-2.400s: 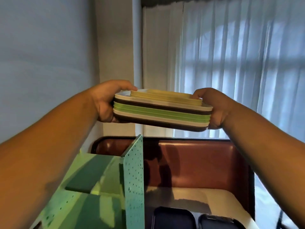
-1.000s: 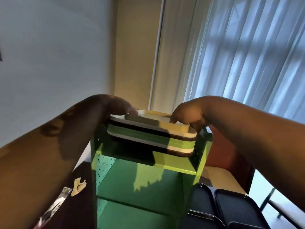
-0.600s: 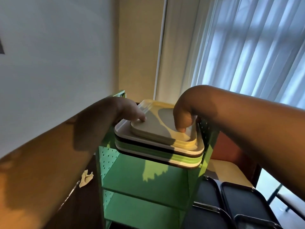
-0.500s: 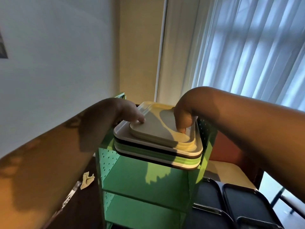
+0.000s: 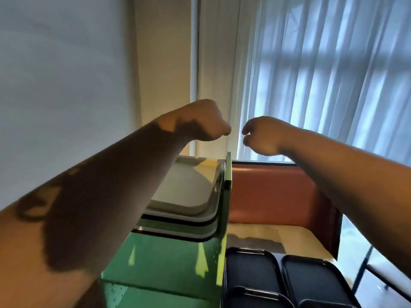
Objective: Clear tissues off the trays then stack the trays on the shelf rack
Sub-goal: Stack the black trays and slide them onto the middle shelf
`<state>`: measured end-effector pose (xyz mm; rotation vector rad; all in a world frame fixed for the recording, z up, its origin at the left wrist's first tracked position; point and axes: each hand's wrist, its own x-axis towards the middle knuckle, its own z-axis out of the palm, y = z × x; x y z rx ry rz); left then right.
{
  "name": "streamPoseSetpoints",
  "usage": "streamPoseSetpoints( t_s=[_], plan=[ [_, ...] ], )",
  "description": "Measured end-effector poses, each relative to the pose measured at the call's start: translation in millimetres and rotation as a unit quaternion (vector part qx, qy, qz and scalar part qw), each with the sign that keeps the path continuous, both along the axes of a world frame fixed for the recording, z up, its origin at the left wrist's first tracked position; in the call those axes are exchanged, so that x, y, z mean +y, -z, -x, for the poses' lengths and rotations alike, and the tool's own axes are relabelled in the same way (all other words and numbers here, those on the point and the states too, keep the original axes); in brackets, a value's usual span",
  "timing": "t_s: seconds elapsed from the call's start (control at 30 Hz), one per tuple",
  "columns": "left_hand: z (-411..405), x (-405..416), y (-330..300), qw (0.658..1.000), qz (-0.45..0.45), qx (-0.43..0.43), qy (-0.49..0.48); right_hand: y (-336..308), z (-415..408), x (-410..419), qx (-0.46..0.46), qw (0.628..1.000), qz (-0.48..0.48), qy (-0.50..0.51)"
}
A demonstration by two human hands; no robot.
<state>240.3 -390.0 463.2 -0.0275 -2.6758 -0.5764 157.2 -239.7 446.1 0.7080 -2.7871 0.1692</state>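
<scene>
A stack of trays, cream on top with dark and green ones beneath, rests on the top shelf of the green perforated shelf rack. My left forearm hides the stack's left side. My left hand and my right hand hover in the air above and behind the stack, clear of it. Both have their fingers curled in loosely and hold nothing. No tissues show in this view.
Several dark trays lie on the table to the right of the rack. A red-brown bench seat stands behind the table. A wall is at the left and a curtained window at the right.
The tray stack came down onto the rack's top shelf. Both hands let go of it and rose up and away. The view turned to the right.
</scene>
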Motion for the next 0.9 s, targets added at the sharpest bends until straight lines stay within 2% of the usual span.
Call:
streamPoseSetpoints(
  t_s=[0.23, 0.37, 0.5, 0.57, 0.67, 0.77, 0.9],
  plan=[
    [27, 118, -6, 0.998, 0.017, 0.003, 0.062, 14, 19, 116, -0.005, 0.997, 0.069, 0.034],
    [55, 183, 25, 0.995, -0.018, -0.036, 0.096, 44, 35, 188, -0.042, 0.992, 0.107, 0.048],
    [103, 236, 106, 0.98, -0.109, -0.123, 0.11, 105, 45, 251, -0.107, 0.976, 0.178, 0.063],
    [122, 263, 167, 0.957, -0.179, -0.207, 0.097, 153, 50, 279, -0.149, 0.963, 0.209, 0.088],
    [131, 282, 270, 0.919, -0.263, -0.287, 0.062, 246, 58, 310, -0.222, 0.938, 0.231, 0.131],
    [123, 294, 362, 0.883, -0.27, -0.383, 0.01, 341, 51, 337, -0.297, 0.909, 0.221, 0.19],
    [93, 306, 457, 0.829, -0.27, -0.487, -0.054, 445, 33, 372, -0.378, 0.848, 0.184, 0.324]
  ],
)
